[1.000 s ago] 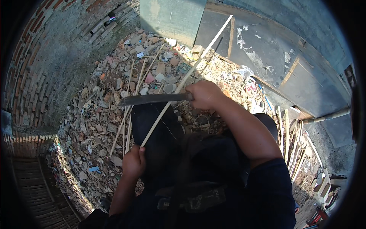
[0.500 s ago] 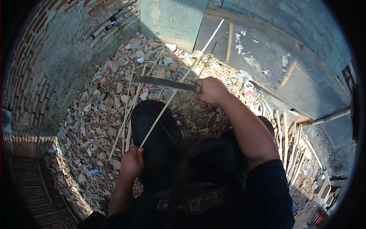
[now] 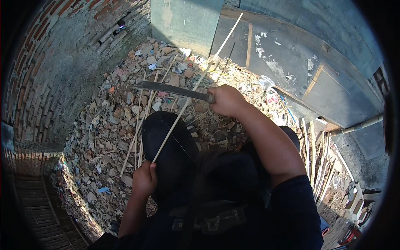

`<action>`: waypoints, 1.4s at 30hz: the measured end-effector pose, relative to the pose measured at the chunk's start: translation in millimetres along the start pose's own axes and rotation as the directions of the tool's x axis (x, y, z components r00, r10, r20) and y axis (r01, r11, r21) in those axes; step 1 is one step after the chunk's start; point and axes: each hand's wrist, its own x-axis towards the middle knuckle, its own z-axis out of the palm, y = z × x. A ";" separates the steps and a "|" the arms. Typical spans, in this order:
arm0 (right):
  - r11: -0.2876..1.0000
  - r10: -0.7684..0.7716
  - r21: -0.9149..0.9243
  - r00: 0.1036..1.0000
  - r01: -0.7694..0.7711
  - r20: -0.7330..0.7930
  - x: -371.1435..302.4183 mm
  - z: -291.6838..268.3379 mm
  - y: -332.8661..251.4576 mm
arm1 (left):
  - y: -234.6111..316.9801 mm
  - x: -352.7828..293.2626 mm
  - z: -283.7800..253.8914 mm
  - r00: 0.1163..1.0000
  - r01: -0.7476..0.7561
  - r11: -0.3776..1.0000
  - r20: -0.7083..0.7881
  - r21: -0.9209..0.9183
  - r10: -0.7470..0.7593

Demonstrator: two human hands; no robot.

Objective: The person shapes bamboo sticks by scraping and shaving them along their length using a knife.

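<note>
My left hand (image 3: 144, 178) is closed round the lower end of a long, pale, thin bamboo strip (image 3: 207, 68). The strip slants up and away to the right, passing over my dark-trousered left knee (image 3: 166, 135). My right hand (image 3: 226, 100) grips the handle of a machete (image 3: 175, 90), its long dark blade pointing left. The blade crosses the strip beyond the knee; whether its edge touches the strip I cannot tell. Several more pale strips (image 3: 146, 114) lie on the rubble just left of the knee.
Broken brick and stone rubble (image 3: 104, 133) covers the ground. A worn brick wall (image 3: 71, 62) rises at left. Dark panels (image 3: 287, 62) and a blue-green board (image 3: 186, 25) stand at the back. More bamboo strips (image 3: 318, 166) lie at right, below a horizontal pole (image 3: 357, 126).
The machete and my right hand have shifted slightly left, and the blade is tilted a little more. My left hand keeps its hold on the bamboo strip in nearly the same place.
</note>
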 end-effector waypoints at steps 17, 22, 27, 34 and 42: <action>0.978 -0.132 -0.164 0.991 0.131 0.008 6.7 -2.9 2.7 | -7.3 -3.7 8.2 0.997 -0.036 0.999 -0.072 0.034 0.038; 0.991 0.044 -0.114 0.985 -0.064 -0.166 23.4 -12.7 61.6 | 0.5 4.7 1.8 0.997 -0.068 0.997 -0.045 0.030 0.070; 0.990 -0.134 -0.062 0.987 0.129 -0.084 12.7 10.9 24.9 | -1.6 0.0 2.4 0.999 -0.037 0.999 -0.035 0.009 0.037; 0.999 0.045 0.032 0.990 -0.041 -0.135 18.7 -29.0 70.9 | -17.2 -15.0 0.2 0.997 -0.057 0.995 -0.049 -0.083 0.053; 0.952 -0.216 -0.230 0.976 0.202 -0.037 2.0 -24.2 15.8 | -21.0 -34.0 -12.1 0.997 0.029 0.998 -0.066 0.047 -0.025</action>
